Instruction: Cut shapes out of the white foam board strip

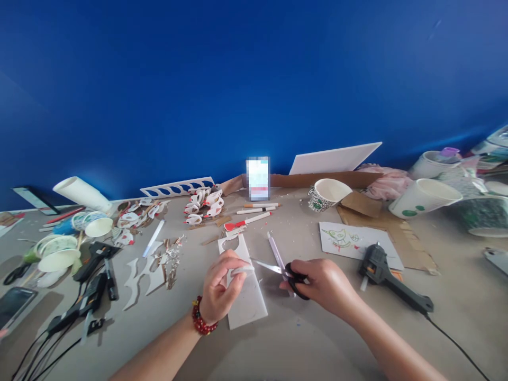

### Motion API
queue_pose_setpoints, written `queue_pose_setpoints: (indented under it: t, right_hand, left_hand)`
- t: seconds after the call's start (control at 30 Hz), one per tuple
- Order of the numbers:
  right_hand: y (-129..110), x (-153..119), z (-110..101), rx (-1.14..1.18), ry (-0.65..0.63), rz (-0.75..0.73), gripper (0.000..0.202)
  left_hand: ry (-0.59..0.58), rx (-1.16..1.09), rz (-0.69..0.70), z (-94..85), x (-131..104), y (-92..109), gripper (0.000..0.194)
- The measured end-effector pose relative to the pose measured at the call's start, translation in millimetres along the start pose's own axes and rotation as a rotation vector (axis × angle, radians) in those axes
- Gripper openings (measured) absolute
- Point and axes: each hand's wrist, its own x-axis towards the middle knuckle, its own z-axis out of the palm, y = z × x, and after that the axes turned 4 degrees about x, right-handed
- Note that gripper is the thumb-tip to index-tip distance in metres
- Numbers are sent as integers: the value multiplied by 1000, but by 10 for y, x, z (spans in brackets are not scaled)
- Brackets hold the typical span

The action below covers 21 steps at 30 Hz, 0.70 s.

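My left hand (224,283), with a red bead bracelet at the wrist, pinches a small white cut piece (243,270) between thumb and fingers. Black-handled scissors (297,279) are in my right hand (323,283), their blades pointing left with the tips close to the white piece. Under my left hand lies a white foam strip (249,307) with a rounded cut-out at its far end. A pale purple stick (275,246) lies beneath the scissors.
At the right lie a black glue gun (377,264), a drawing (327,244) and paper cups (331,191). Red-and-white cut pieces (204,203) and markers (257,210) are farther back. Left are scraps (135,280), more glue guns (93,296) and cups (59,254). A lit phone (257,179) stands by the blue wall.
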Motion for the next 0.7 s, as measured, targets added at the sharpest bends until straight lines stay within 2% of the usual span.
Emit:
queue_pose_setpoints:
  t: [0.07,0.13,0.27,0.37,0.5,0.7]
  right_hand:
    - [16,5,14,2,56,33,25]
    - [19,13,28,10,90,56,30]
    - [-21,25,74,134,67,84,34]
    - [-59,21,156,370,7,95,36]
    - [-85,1,304,705,-93,86,39]
    - [-107,-23,411,946,-73,169,38]
  left_hand:
    - [12,6,-90,7,-10,11,12]
    - [21,-38,-240,26,-22,20,13]
    - [5,-200,-479,83,-18,30,20]
    - [-23,-323,-600,120,6,45,25]
    - [-64,-457,-691,160,24,85,26]
    - [-118,-518,-707,222,2,130,26]
